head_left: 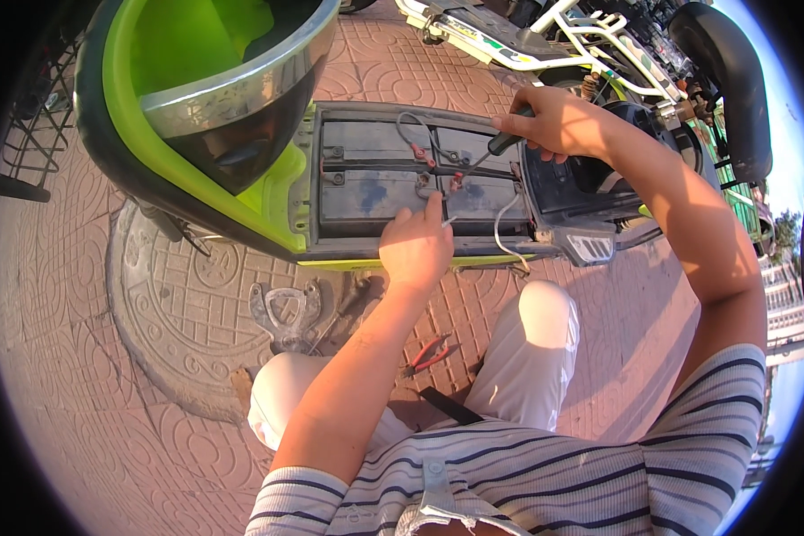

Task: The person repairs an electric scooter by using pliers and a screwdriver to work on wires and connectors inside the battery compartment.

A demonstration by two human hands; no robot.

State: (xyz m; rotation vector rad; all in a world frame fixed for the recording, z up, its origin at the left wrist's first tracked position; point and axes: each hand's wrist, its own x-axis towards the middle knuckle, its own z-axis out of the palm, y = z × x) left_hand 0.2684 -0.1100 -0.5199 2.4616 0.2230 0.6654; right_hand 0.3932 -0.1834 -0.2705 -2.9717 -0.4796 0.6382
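My right hand [554,125] grips the black handle of a screwdriver [500,143], whose shaft slants down-left to a red terminal cover [456,180] among the batteries [362,196] in the scooter's open deck. My left hand [415,241] is at the lower batteries, index finger reaching toward the middle terminals, other fingers curled; a small pale item shows by its fingertips, too unclear to name. A dark wire [406,121] with red terminal fittings loops above, and a pale cable [502,223] hangs over the deck's near edge.
The scooter's green front body [116,107] stands left, its black rear section [581,196] right. Red-handled pliers [433,355] and a metal bracket [284,317] lie on the paving by my knees [536,330]. Other scooters [625,45] stand behind; a wire basket [31,134] is at far left.
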